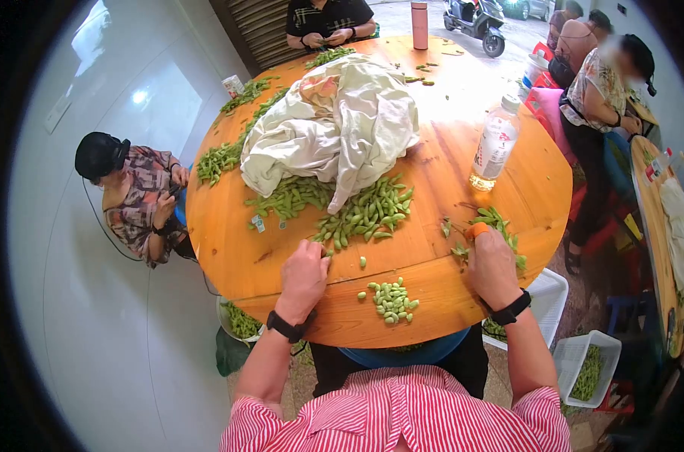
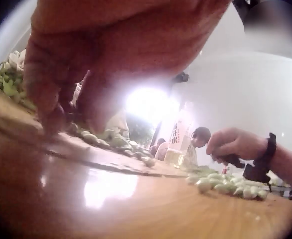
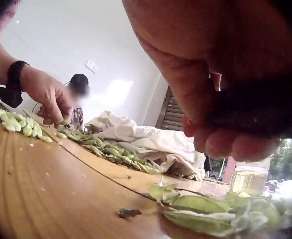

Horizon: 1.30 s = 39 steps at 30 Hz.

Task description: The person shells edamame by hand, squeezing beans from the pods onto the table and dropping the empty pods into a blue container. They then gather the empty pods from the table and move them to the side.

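My left hand (image 1: 304, 275) is at the near edge of the green pod pile (image 1: 364, 215), its curled fingertips on a small pod (image 1: 327, 253). The right wrist view shows a bit of green at the left hand's (image 3: 48, 94) fingertips. My right hand (image 1: 494, 264), with an orange band (image 1: 477, 230) on one digit, is over flattened pods (image 1: 500, 222) at the table's right. Its fingers curl down in the right wrist view; whether they hold anything is hidden. Between the hands, nearer the front edge, lie shelled beans (image 1: 392, 301).
A pale cloth (image 1: 342, 120) covers part of the pods on the round wooden table (image 1: 259, 260). A drink bottle (image 1: 496, 143) stands beyond my right hand, a pink flask (image 1: 419, 26) at the far edge. People sit left and opposite; white crates (image 1: 560, 354) stand at lower right.
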### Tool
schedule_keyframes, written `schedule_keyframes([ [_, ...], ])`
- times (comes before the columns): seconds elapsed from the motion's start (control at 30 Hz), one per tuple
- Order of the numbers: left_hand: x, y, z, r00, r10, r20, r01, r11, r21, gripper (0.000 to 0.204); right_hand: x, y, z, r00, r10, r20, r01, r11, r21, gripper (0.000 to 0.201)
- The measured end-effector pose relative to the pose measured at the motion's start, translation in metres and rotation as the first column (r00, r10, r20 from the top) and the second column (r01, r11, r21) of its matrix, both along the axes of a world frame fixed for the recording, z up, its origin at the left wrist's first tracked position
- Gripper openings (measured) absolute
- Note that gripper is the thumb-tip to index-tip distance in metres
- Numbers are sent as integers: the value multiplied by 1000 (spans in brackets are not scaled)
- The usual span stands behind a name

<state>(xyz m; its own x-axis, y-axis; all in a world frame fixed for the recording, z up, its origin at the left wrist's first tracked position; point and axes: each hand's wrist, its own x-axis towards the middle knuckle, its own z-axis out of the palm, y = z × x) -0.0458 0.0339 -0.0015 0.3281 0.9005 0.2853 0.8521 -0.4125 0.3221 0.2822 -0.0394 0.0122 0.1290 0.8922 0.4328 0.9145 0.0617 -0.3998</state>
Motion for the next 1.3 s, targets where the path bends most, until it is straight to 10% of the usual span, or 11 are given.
schedule_keyframes([
  [0.13, 13, -8, 14, 959, -4, 285, 64, 978, -200, 19, -9, -5, 11, 993, 75, -89, -78, 996, -31, 19],
  [0.2, 26, -15, 22, 705, 294, 645, 243, 755, -610, 18, -21, -5, 10, 944, 231, -237, -230, 973, 33, 18],
  [0.4, 62, -42, 23, 437, 440, 784, 555, 553, -621, 14, -60, -12, 5, 728, 247, -639, -447, 878, -170, 20],
  [0.53, 67, -47, 19, 480, 377, 792, 546, 578, -606, 13, -64, -13, 12, 473, 41, -880, -569, 777, -269, 24],
  [0.67, 71, -54, 18, 515, 346, 784, 498, 624, -602, 13, -64, -13, 10, 455, 17, -891, -587, 757, -285, 25],
  [1.07, 74, -59, 12, 609, 233, 758, 419, 717, -557, 14, -66, -11, 4, 565, 43, -824, -527, 787, -320, 24],
  [1.13, 77, -62, 16, 774, -69, 629, 331, 892, -309, 14, -68, -13, -5, 719, 210, -663, -450, 867, -214, 22],
  [1.3, 82, -63, 13, 821, -353, 450, 371, 927, 50, 19, -74, -10, -1, 785, 284, -551, -409, 905, -115, 12],
])
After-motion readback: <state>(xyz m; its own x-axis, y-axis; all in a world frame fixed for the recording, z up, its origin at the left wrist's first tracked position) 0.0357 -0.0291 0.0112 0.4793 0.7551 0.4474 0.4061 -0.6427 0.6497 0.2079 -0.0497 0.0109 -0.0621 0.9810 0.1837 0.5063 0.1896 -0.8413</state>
